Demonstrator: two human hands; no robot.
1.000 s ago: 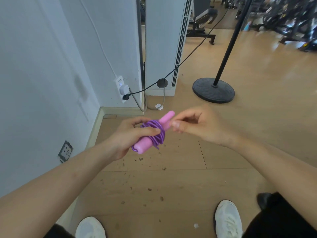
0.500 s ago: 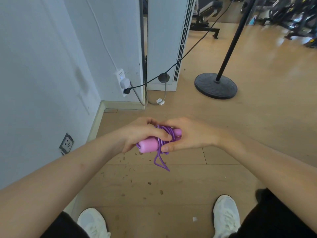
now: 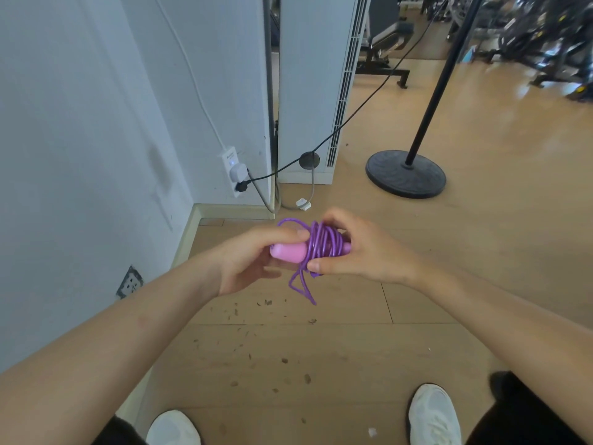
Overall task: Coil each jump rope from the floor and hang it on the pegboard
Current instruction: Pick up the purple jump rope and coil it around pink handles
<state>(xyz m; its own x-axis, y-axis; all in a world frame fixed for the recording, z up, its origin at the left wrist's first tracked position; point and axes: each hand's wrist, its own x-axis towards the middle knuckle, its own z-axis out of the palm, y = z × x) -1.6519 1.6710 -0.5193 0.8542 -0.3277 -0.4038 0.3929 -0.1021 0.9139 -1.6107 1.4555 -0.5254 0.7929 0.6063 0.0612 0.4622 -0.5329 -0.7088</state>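
Purple jump rope (image 3: pixel 322 244) gripped in fingers of left hand (image 3: pixel 247 263) and right hand (image 3: pixel 359 252); black stand base (image 3: pixel 406 175) beyond.

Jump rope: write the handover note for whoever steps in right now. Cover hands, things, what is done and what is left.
Left hand: grips the pink handle at its free end.
Right hand: holds the purple cord where it is wound round the handle.
Done: most of the cord is coiled on the handle, off the floor.
Left: a loose loop hangs below the right thumb. Tuck it in, then hang the rope. The pegboard is not in view.
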